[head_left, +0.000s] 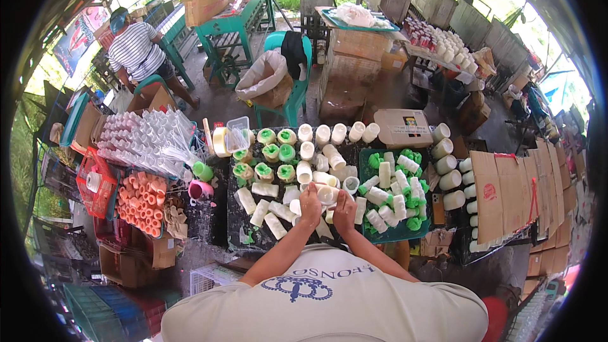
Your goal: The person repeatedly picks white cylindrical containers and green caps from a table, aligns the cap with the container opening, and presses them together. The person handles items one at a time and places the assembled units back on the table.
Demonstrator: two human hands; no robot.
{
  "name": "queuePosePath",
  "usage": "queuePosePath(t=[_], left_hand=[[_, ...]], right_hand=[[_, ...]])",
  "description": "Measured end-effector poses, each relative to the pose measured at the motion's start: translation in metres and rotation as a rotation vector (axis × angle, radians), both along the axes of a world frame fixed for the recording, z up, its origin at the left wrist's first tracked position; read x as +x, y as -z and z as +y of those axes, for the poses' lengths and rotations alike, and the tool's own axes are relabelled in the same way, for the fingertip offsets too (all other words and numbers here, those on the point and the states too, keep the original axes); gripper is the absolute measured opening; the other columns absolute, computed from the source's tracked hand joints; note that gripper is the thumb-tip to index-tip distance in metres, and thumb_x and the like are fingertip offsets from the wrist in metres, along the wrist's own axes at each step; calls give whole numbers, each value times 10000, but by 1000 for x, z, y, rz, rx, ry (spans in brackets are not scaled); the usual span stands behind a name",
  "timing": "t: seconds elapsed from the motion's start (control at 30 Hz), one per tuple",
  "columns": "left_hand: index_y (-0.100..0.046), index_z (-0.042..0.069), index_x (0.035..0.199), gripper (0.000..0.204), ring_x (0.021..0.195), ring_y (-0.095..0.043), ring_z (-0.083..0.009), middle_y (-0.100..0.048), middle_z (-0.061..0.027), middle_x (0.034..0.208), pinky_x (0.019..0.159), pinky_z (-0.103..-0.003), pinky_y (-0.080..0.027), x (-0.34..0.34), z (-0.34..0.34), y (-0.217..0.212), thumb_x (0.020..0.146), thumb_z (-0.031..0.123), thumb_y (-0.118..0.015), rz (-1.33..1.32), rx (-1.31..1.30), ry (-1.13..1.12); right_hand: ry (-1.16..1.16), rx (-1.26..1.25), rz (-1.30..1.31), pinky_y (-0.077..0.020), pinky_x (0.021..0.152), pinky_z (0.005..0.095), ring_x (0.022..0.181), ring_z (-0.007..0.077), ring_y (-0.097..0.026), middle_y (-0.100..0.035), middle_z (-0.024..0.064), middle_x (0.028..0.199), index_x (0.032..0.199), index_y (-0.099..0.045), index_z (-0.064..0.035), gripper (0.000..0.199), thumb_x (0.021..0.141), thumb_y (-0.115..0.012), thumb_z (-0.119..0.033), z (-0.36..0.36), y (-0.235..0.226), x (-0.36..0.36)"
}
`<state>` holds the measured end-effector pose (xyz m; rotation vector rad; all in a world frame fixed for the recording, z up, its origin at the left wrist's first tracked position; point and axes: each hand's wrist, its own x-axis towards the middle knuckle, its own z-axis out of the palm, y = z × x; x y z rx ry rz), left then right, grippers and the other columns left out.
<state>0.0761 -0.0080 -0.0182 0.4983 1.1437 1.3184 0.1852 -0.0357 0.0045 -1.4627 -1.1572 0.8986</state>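
Observation:
My left hand (310,206) and my right hand (344,214) close from both sides around a white cylinder (327,194) that looks like wax; its round end faces up at me. Around them on the dark table lie several more white cylinders (259,213), some on their sides and some upright. Green-topped cylinders (270,152) stand in rows at the far left of this group. Beside my right hand, a dark green tray (372,238) carries white cylinders mixed with crumpled green pieces (414,223). My fingertips are partly hidden by the hands themselves.
To the left are orange hollow cylinders (140,202), a red basket (95,182) and a pile of clear and pink cups (149,133). Larger white cylinders (450,180) and cardboard (506,196) lie right. Beyond stand a green chair (296,98), a sack (263,76) and another person (136,54).

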Motion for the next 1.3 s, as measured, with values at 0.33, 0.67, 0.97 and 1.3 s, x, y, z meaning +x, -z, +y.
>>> queuePosePath(t=[0.33,0.67,0.97,1.3], left_hand=[[-594,111,1272,498,1027,-703,-277,-697,-92,1181,825,-519,-586,-25,2,19,1082,517,-375,-175,-263,86],[-437,186,1314,385,1090,-639,-204,-621,-38,1236,849,-456,-539,-6,-2,-24,1084,492,-391,-231,-109,-34],[-379,229,1452,681,1280,-510,-243,-504,8,1393,966,-493,-418,-34,-1,-22,980,716,-441,-119,-157,395],[-378,223,1512,754,1329,-502,-259,-499,-44,1468,1020,-541,-449,-12,-15,-69,986,759,-311,-256,-150,346]], right_hand=[[85,-3,-241,-460,658,476,667,358,-632,-641,239,738,911,-662,63,445,1072,-500,-319,2,-2,-3],[-98,-191,535,-556,781,260,896,128,-661,-706,74,1013,1176,-699,18,356,1043,-610,-300,29,-25,-7],[-519,-190,377,-437,1047,339,1200,201,-568,-590,131,1329,1414,-527,-52,451,1079,-460,-347,55,-28,19],[-503,-81,120,-269,1190,395,1403,299,-395,-413,198,1513,1517,-395,-25,609,1102,-317,-463,55,-31,19]])
